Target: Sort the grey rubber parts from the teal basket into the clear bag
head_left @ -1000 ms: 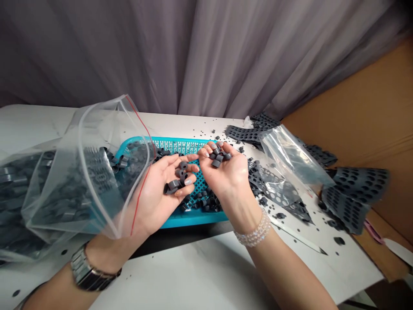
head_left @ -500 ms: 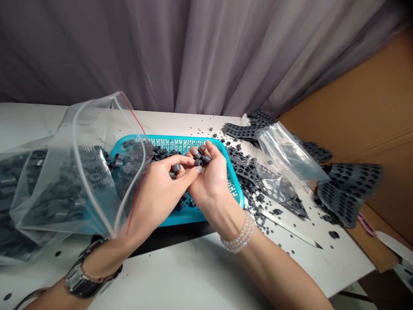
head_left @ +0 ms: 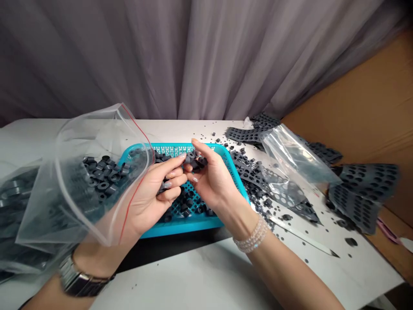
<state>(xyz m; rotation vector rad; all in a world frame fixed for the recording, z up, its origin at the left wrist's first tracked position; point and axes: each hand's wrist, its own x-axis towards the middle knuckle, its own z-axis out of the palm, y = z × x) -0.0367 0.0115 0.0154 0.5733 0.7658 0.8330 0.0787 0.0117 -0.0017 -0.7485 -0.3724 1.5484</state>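
Rubber rings (head_left: pixel 196 162) in right hand (head_left: pixel 214 185) (left hand (head_left: pixel 155 193) too).

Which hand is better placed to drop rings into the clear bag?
Probably the left hand: it sits at the mouth of the clear bag; the right hand is farther off, over the blue basket.

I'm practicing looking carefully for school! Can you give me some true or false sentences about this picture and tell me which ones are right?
1. The clear zip bag is empty. False: it holds many dark gray rubber rings.
2. The mesh basket is red. False: it is turquoise.
3. The left hand and the right hand are both over the basket. True.
4. The right wrist wears a beaded bracelet. True.
5. The punched rubber sheets sit inside the basket. False: they lie on the table to its right.
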